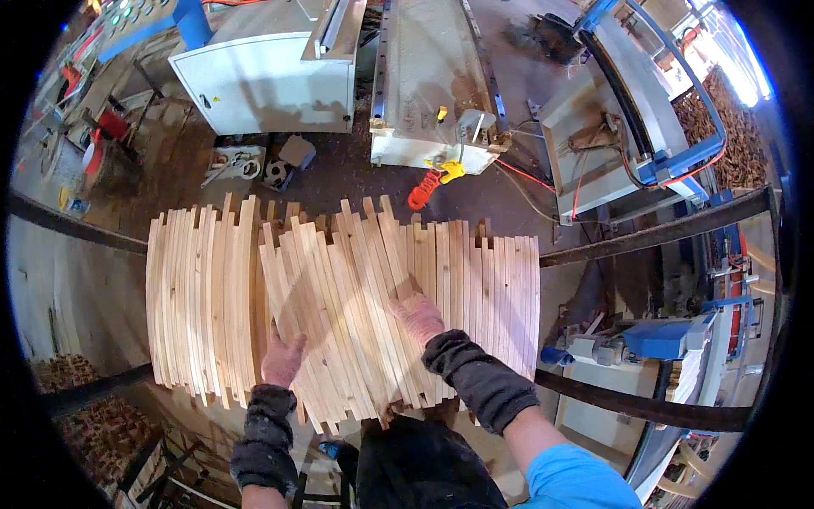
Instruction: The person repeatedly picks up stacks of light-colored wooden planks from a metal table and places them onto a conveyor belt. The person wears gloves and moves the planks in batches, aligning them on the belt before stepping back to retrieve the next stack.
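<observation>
A row of long, pale wooden strips (199,297) lies side by side in front of me, their ends uneven. Between my hands, a slanted batch of wooden strips (339,322) sits at an angle on top of or among the straighter ones. My left hand (283,358), in a pinkish glove, grips the batch's left side near its closer end. On the right side, my gloved right hand (417,319) presses against the batch around its middle, fingers partly hidden against the wood. More straight wooden strips (500,314) lie to the right.
Dark metal rails (644,403) run out on both sides of the wood. Beyond it stand a white cabinet (271,85) and a machine bed (428,68) with an orange coiled hose (422,190). A blue-framed machine (670,170) is at the far right; stacked wood pieces (106,437) lie lower left.
</observation>
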{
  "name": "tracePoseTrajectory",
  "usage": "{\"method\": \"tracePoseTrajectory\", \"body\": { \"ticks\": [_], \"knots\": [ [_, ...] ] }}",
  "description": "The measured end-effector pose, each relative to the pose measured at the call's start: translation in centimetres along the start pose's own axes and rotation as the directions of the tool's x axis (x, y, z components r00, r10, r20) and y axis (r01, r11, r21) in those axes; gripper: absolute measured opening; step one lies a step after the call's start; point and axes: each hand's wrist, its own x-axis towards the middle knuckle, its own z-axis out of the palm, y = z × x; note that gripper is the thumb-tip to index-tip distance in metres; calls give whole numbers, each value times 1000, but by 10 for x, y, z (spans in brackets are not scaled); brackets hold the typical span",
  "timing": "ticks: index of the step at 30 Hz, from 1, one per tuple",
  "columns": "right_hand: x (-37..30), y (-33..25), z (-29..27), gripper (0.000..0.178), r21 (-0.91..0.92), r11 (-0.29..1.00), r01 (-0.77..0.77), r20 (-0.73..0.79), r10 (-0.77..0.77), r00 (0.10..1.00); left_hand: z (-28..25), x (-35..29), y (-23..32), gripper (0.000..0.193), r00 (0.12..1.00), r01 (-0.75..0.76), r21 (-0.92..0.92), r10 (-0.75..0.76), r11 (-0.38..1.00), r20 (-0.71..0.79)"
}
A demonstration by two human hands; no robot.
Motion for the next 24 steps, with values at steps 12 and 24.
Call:
{"method": "tracePoseTrajectory", "body": {
  "ticks": [12, 24],
  "knots": [
    [-13, -9, 1, 83, 248, 968, -34, -227, 92, 970, 5, -40, 19, 99, 996, 13, -749, 57, 662, 68],
    [-156, -27, -108, 60, 150, 983, 105, -432, -30, 901, -15, -101, 32, 95, 925, 25, -736, 263, 677, 273]
  ]
}}
